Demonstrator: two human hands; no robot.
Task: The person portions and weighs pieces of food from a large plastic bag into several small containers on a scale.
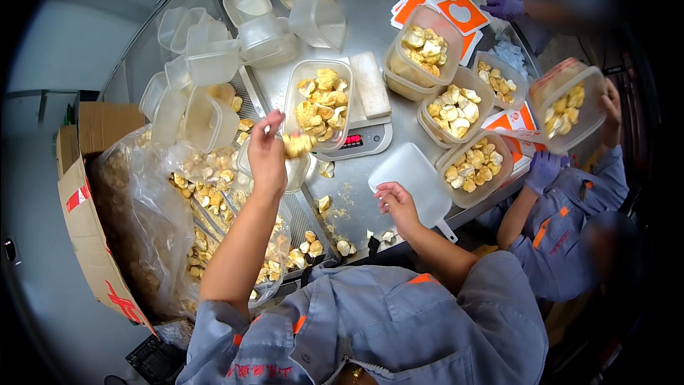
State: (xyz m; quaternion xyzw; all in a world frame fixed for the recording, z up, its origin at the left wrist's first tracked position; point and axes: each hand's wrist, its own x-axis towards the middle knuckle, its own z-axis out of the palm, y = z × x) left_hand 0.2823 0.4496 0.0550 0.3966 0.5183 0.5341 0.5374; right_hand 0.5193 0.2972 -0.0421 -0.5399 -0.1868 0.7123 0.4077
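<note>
My left hand (269, 158) is raised beside a clear plastic tub (291, 77), with a blurred yellow dried food piece (299, 145) at its fingers. That tub holds similar dried pieces (323, 101) and sits on a digital scale (377, 141) with lit red digits. A pale block (370, 84) lies on the scale, right of the tub. Under my left wrist is another translucent tub (299, 174), partly hidden. My right hand (398, 208) holds nothing, fingers loosely bent and apart, over the near-left edge of a white plastic tray with a handle (417, 171).
At left, a cardboard box (88, 230) with a plastic liner (160, 219) stands beside loose dried pieces (203, 246). Empty tubs (214, 61) cluster behind. Filled tubs (462, 112) and orange-white cards (454, 2) lie right. A co-worker's hand (612, 109) holds a tilted tub (553, 83).
</note>
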